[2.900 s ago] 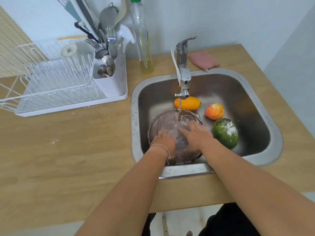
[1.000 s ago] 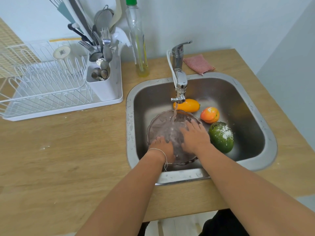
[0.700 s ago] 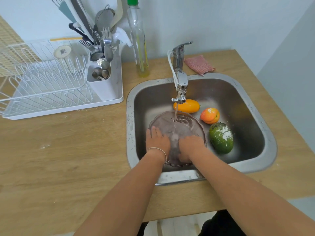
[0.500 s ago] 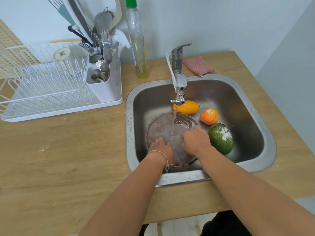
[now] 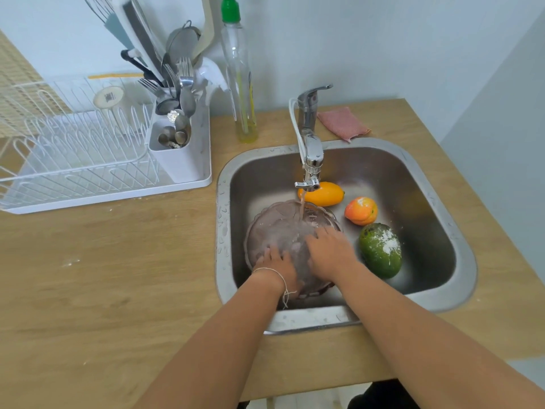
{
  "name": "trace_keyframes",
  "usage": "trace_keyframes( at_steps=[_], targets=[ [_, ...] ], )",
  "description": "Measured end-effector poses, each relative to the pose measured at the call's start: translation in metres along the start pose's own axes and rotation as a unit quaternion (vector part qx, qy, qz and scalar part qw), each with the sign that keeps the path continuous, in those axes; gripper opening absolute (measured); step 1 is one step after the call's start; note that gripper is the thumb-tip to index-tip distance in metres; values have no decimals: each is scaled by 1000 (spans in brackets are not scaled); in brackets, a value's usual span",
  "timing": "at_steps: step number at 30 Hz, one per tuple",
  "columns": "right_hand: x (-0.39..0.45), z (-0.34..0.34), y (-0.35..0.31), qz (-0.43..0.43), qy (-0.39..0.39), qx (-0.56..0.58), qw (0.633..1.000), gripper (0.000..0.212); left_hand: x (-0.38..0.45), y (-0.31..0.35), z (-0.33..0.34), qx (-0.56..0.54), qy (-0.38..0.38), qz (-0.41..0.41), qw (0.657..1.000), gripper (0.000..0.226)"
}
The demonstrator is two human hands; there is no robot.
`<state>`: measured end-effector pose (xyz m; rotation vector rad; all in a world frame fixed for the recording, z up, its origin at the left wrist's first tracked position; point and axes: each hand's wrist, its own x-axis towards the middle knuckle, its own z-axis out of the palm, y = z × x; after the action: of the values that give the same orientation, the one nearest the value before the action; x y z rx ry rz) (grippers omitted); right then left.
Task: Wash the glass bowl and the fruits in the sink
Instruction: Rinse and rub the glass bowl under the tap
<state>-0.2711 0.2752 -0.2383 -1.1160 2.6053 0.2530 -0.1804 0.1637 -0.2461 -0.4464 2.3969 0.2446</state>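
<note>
Your left hand (image 5: 278,268) lies flat, fingers spread, on the near left part of the glass bowl (image 5: 277,228); your right hand (image 5: 331,253) lies flat on its right part, fingers extended toward the centre (neither hand is closed around the rim). The bowl sits in the left half of the sink (image 5: 460,255), directly under the running faucet (image 5: 309,160); the stream strikes its far side. A yellow fruit (image 5: 326,194) lies just behind the bowl; an orange fruit (image 5: 361,211) lies to its right; a green fruit (image 5: 380,249), dusted with white, lies just beside your right hand. A dish rack (image 5: 73,160) and utensil holder (image 5: 177,154) stand on the counter (image 5: 103,276) at left.
</note>
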Motion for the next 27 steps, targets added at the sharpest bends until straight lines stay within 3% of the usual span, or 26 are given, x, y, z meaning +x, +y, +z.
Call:
trace_keyframes(
  at_steps=[2,5,8,10,14,17,19,21,23,27],
  targets=[
    [4,7,6,8,-52,-15,999,60,1,0,1,-11,-13,4,1000,95],
    [5,10,-4,11,-132,-44,990,69,1,-4,-3,19,21,-30,999,78],
    [-1,1,-18,-10,-93,-10,996,45,-1,-6,-6,66,56,-69,994,64],
    [-3,-4,-14,-30,-58,21,998,35,0,-6,-6,55,53,-52,996,63],
    [7,4,5,-2,76,-12,997,57,-1,0,0,-25,-19,14,999,85],
    [9,13,6,37,-62,-47,996,69,1,-3,1,-12,-15,8,1000,94],
    [3,5,-5,48,-124,-88,987,65,1,-7,-2,17,13,-21,1000,82],
    [-5,-6,-19,30,-113,-86,989,49,0,-8,-6,43,65,-54,996,67],
    [-10,-10,-24,8,-87,-12,996,34,1,-8,-7,50,98,-50,993,60],
    [-5,-12,-3,30,-18,3,999,38,0,-1,-5,-15,38,43,998,58]
  ],
)
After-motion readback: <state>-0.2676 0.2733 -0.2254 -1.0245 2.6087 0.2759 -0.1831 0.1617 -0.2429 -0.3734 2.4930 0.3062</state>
